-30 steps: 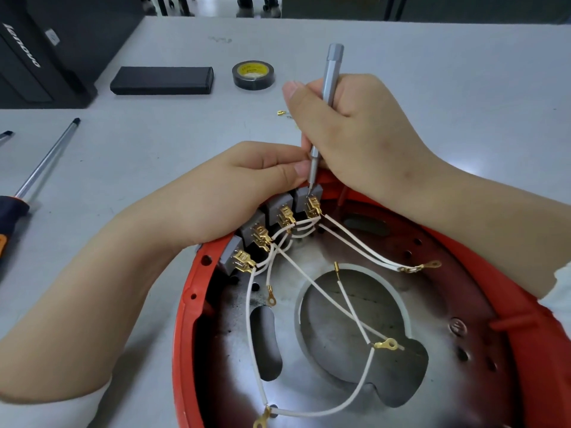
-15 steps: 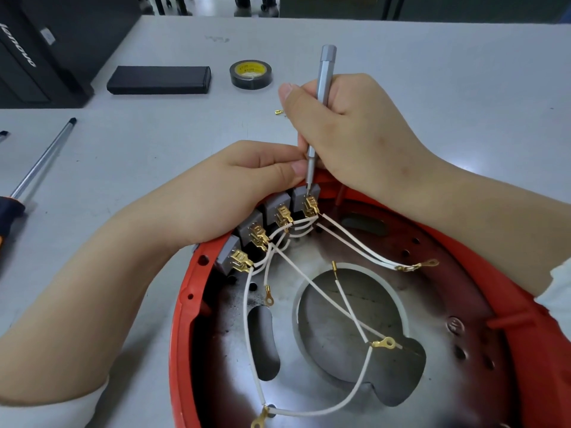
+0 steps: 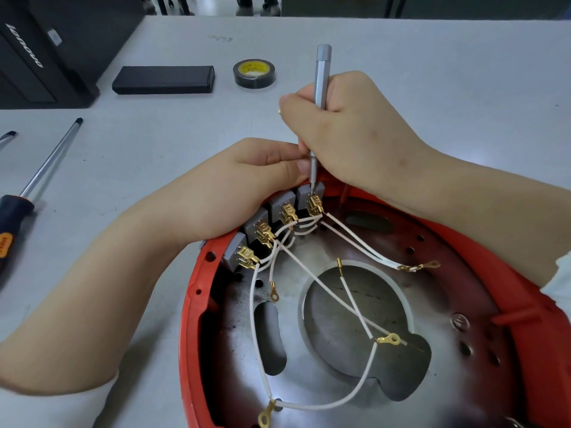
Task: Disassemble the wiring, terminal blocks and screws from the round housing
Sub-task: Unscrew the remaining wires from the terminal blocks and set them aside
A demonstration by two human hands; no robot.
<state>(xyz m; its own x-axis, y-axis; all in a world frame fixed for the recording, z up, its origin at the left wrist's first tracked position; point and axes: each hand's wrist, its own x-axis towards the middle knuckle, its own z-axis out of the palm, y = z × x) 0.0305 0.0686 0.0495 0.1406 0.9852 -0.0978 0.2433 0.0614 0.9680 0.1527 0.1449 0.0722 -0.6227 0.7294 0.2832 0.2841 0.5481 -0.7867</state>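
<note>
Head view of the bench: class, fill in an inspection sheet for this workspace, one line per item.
Surface: grey table, bare patches marked with smudges.
Job's things: red round housing; four grey terminal blocks in a row on its rim.
Clutter: tape roll, black case, large screwdriver at left.
Grippers: right hand grips a slim grey screwdriver, tip on the end block; left hand rests behind the blocks.
Cables: white wires with gold ring ends, loose inside the housing.
Surroundings: black computer tower at far left.
</note>
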